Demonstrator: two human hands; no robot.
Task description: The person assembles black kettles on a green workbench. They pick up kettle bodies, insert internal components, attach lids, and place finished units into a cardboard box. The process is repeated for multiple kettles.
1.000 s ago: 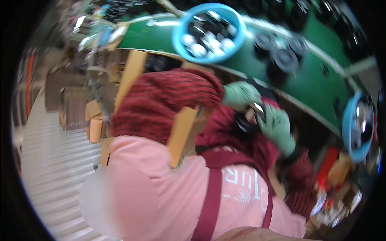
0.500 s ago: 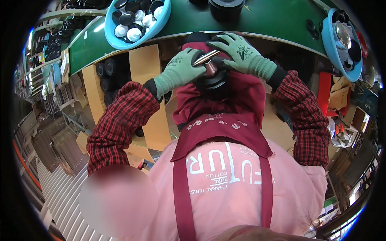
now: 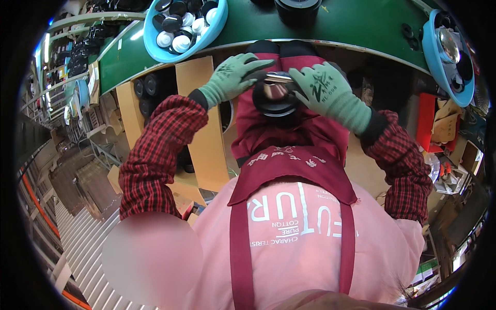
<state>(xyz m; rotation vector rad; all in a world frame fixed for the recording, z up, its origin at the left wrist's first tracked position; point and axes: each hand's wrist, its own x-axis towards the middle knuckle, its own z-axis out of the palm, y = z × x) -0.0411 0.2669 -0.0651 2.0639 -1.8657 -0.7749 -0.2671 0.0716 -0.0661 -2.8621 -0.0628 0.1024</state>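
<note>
Over my lap is a shiny metal piece [image 3: 276,91] with a polished bar across its top and a round black base [image 3: 277,107]. My right hand [image 3: 326,89], in a green glove, grips it from the right side, its thumb against the metal. My left hand [image 3: 233,76], also gloved in green, is just left of the piece. Its fingers stretch toward the metal with a gap beneath them, and nothing shows in its palm. Whether the left fingertips touch the bar cannot be made out. The maroon apron [image 3: 289,163] lies under the piece.
A green table [image 3: 336,23] runs across the front. On it stand a blue basin [image 3: 221,26] of black and white round parts, a black round part [image 3: 298,11], and a second blue basin [image 3: 426,57] at right. An open cardboard box [image 3: 199,124] stands at left below the table.
My left hand has come off the metal bar and moved left, its fingers opening out. The bar has turned from slanted to nearly level. My right hand stays on the piece.
</note>
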